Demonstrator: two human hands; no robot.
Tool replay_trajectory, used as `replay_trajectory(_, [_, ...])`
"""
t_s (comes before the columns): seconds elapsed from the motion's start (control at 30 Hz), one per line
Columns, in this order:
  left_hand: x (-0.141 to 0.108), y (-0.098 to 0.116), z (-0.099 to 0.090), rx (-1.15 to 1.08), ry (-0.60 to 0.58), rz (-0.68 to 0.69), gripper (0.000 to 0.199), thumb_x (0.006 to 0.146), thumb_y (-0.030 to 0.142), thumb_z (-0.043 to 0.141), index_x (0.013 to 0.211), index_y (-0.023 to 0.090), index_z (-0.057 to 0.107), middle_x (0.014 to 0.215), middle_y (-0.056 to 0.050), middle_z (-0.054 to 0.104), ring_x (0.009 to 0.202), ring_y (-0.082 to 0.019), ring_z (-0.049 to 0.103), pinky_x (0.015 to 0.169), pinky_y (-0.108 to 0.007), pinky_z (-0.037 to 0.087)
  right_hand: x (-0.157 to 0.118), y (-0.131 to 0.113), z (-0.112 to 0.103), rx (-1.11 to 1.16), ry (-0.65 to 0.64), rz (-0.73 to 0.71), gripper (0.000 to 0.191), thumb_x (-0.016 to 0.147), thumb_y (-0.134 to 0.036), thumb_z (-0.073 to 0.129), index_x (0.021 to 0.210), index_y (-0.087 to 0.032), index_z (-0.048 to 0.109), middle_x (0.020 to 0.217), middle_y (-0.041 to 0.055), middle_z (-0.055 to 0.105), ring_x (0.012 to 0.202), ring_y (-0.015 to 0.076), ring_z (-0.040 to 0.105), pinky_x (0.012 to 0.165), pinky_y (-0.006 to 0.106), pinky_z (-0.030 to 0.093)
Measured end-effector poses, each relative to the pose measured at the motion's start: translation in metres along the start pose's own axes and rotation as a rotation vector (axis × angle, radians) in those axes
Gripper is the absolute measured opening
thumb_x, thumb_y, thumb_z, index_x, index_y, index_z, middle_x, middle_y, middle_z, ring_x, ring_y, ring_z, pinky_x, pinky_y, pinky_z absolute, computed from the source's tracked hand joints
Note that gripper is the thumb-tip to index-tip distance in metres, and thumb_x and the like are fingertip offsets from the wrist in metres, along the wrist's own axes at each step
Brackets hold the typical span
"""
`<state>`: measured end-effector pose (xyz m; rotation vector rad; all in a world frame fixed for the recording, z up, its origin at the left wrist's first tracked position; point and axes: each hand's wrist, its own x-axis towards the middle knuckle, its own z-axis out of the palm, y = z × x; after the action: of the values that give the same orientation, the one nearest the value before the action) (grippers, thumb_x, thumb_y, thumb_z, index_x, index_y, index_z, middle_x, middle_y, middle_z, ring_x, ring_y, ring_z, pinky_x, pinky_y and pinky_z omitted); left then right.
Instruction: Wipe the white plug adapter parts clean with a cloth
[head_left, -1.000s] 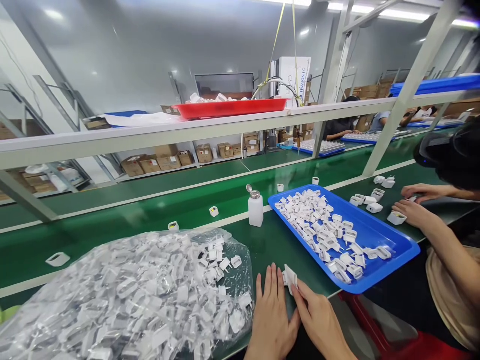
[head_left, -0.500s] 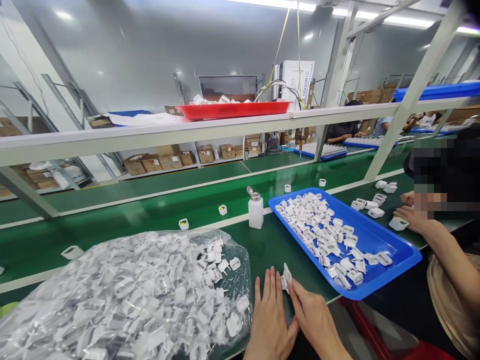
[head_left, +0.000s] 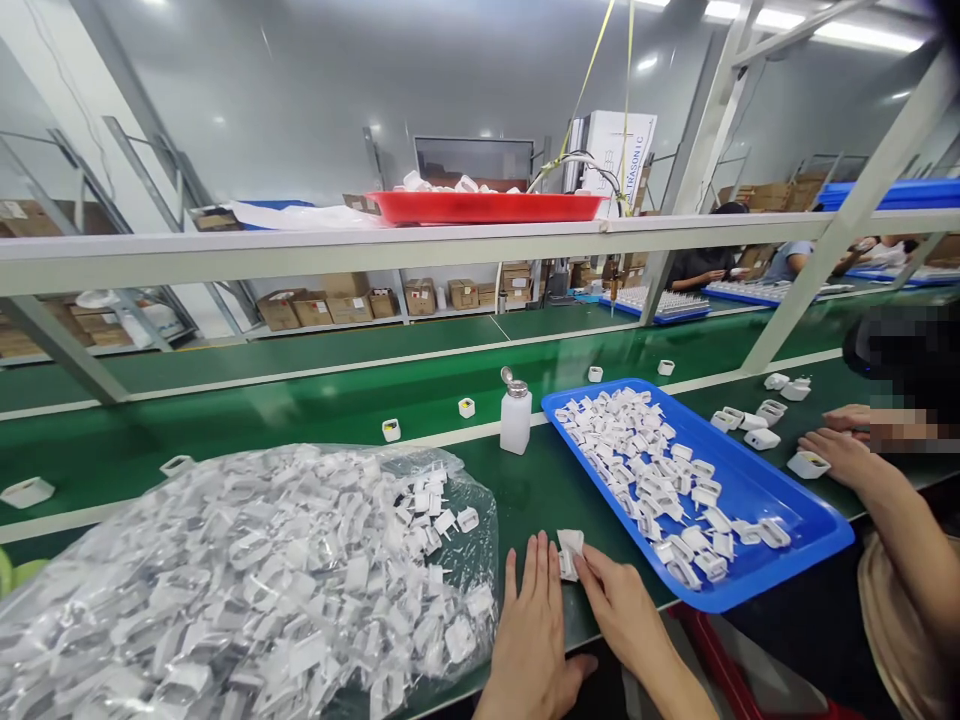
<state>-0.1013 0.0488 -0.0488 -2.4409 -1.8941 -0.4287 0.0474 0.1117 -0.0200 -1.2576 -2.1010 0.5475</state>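
Green bench (head_left: 525,500), half-open hands (head_left: 529,635) around white adapter (head_left: 570,552)

A factory assembly floor, green conveyor workbench (head_left: 315,375), blue parts tray (head_left: 757,490), stacked cardboard cartons (head_left: 330,308)

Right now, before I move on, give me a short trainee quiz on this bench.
1. True or false: the right hand touches the white plastic piece.
2. What stands between the clear plastic bag and the blue tray? A) a white bottle with a metal top B) a cardboard box C) a red bin
3. Fill in: the long tray on the overhead shelf is ____.

Key: 1 true; 2 A; 3 red.
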Motion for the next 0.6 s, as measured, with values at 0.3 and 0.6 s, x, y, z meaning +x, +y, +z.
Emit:
replay_trajectory(0.3, [0.001,0.003,-0.006,0.078,0.030,0.076,0.091,0.085,0.047,0.060,0.159,0.008,0.025,0.166,-0.023,0.022,0.156,-0.038,0.006,0.123,-0.066,0.018,-0.032,0.000,0.019,0.008,0.035,0.051,0.062,0.103,-0.050,0.023,0.117,-0.012,0.071,0.083,0.0208,0.078,0.067,0.0307,0.075,0.057,0.033,0.051])
replay_trajectory(0.6, [0.001,-0.001,-0.025,-0.168,-0.084,-0.064,0.111,0.073,0.036,0.068,0.160,0.002,0.008,0.167,-0.023,0.013,0.154,-0.041,0.013,0.123,-0.061,0.026,-0.090,0.007,-0.017,0.285,0.077,0.345,0.049,0.098,-0.056,0.045,0.103,-0.015,0.072,0.045,-0.0024,0.056,0.039,0.0159,0.055,0.045,0.024,0.043])
